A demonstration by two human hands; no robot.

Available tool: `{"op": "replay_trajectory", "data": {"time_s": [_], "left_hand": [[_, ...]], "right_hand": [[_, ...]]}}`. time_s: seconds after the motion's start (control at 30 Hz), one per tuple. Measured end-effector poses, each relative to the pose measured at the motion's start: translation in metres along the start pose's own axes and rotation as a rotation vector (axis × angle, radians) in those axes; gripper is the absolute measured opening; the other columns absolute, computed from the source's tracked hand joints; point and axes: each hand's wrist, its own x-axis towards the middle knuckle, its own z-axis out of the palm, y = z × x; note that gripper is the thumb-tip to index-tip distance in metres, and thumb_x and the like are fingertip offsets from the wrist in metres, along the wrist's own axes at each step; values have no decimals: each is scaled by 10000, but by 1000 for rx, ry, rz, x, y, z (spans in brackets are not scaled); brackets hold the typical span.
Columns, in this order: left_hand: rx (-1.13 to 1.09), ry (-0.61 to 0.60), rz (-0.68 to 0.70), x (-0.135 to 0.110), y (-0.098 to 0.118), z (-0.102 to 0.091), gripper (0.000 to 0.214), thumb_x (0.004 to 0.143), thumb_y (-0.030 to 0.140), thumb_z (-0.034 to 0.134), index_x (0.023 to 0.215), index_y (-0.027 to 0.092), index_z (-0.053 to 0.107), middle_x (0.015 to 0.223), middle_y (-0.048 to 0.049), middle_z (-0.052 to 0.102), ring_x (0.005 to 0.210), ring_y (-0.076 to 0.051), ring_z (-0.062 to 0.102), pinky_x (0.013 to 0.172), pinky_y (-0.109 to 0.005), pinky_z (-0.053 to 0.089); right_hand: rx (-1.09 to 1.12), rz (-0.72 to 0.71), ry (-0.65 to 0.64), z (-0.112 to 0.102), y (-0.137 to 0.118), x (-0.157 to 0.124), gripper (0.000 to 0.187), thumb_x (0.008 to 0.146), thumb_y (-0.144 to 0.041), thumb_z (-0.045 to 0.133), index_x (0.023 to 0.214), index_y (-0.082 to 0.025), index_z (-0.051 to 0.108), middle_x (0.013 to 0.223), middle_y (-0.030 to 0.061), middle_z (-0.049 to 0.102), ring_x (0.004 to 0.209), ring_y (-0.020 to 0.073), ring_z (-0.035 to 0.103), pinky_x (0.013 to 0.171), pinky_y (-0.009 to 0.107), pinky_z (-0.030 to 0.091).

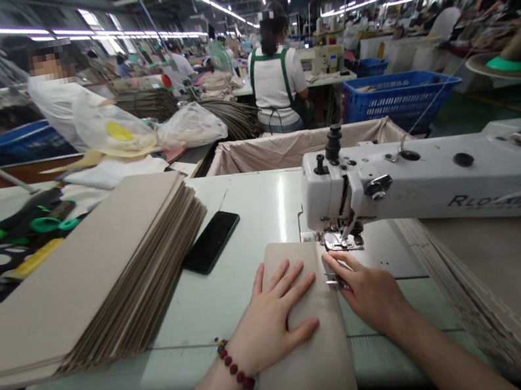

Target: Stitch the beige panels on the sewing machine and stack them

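1. The left hand (273, 316) lies flat on a long tan strip (311, 353), with its fingers spread wide.
2. The right hand (364, 291) has its fingers pinched close on a small shiny metal tool (332, 281). I cannot tell just what kind.
3. The strip lies in front of the sewing machine (389, 190), and its far end is just beside the metal foot (343, 241).
4. A tall stack of tan strips (89, 277) sits left of the machine, and a black phone (211, 242) lies between them. Another stack (500, 288) sits right of it.
5. The right fingers are near the needle, so they could get poked if the machine runs. The strip could go crooked if the left hand slips.
6. The machine's arm has letters starting "RLO". The rest is hard to read.
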Motion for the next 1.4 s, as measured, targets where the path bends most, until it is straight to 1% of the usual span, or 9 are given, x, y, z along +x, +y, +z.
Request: {"op": "replay_trajectory", "data": {"time_s": [0.17,0.33,0.5,0.67,0.93,1.03,1.4], "left_hand": [[-18,-6,-4,0,-3,-1,690,890,532,506,1481,381,185,1552,41,173,1431,-285,128,1134,-592,-12],[-21,-3,-9,0,-3,0,684,900,525,499,1483,386,169,1552,43,169,1432,-279,128,1135,-591,-15],[-31,6,-7,0,-3,0,649,903,520,500,1473,384,221,1549,37,190,1429,-285,138,1135,-589,-10],[-50,33,5,-1,-4,-1,627,902,504,514,1464,360,274,1541,9,226,1422,-299,162,1137,-582,-1],[-56,71,29,-1,-4,-1,623,897,480,536,1458,356,296,1529,-7,265,1411,-301,204,1146,-566,23],[-48,65,26,-1,-4,-1,616,902,474,530,1458,356,295,1530,-1,262,1415,-297,191,1146,-566,20],[-29,43,21,-1,-5,1,604,915,490,502,1462,368,276,1539,15,234,1424,-295,155,1140,-582,15]], "right_hand": [[-7,18,-10,-2,-1,2,634,840,-160,470,1434,-327,326,1438,-39,432,908,170,652,650,287,538],[-13,18,-15,-3,-2,3,645,830,-154,472,1435,-325,329,1429,-33,441,910,174,651,654,286,534],[-11,24,-11,-3,-2,1,652,832,-150,469,1445,-318,321,1432,-16,440,940,173,642,688,278,533],[-5,16,-6,-2,-2,0,661,828,-133,460,1445,-326,319,1437,-23,434,963,180,638,692,284,538],[26,18,-4,-3,-2,-1,650,828,-129,470,1433,-333,349,1435,-6,438,988,183,633,755,293,538],[42,17,0,-3,-1,-2,645,826,-124,469,1427,-332,360,1436,-12,439,1001,184,627,782,293,532],[39,20,0,-2,-1,-2,629,834,-126,462,1422,-328,368,1440,-22,432,1010,190,624,771,303,534]]}}
